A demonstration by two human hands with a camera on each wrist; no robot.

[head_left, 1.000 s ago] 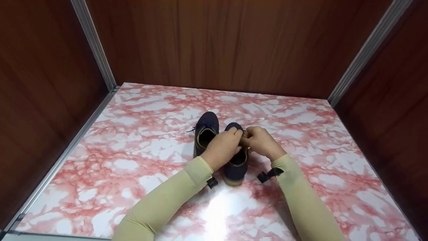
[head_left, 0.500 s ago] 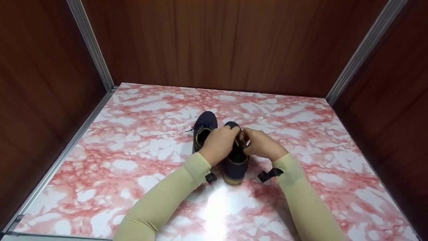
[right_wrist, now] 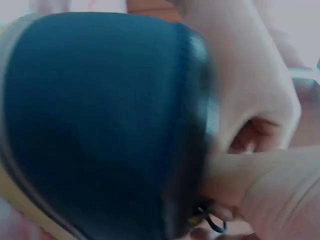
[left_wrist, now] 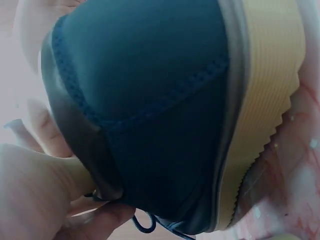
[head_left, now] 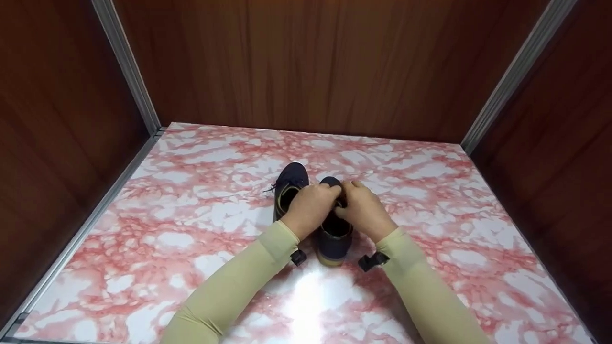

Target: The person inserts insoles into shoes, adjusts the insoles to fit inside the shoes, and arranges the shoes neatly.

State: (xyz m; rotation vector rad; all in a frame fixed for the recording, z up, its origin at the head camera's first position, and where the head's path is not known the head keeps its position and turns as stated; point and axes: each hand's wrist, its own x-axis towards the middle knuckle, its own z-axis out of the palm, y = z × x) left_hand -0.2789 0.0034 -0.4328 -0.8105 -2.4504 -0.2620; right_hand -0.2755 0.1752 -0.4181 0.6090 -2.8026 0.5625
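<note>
A dark blue lace-up shoe point(head_left: 333, 246) with a yellowish sole stands upright on the pink-and-white marbled surface, toe pointing away. My left hand point(head_left: 311, 208) is at its lacing from the left, fingers curled and pinching. From the right, my right hand point(head_left: 366, 209) also pinches at the lacing, its thumb above the shoe opening. In the left wrist view, a dark lace point(left_wrist: 144, 227) loops out near the fingertips. A bit of lace point(right_wrist: 218, 227) shows below the thumb in the right wrist view. The hands hide most of the lacing.
The matching shoe point(head_left: 292, 176) stands just left, partly behind the left hand, its lace ends point(head_left: 270, 188) lying out to the left. Brown wood-look panels point(head_left: 296, 67) with grey metal corner posts point(head_left: 126, 62) enclose the marbled surface point(head_left: 191, 191) on three sides.
The right hand turned and shifted slightly left, nearer the left hand, with its thumb now over the shoe opening. The left hand stays at the lacing, slightly farther left. Both shoes stay in place.
</note>
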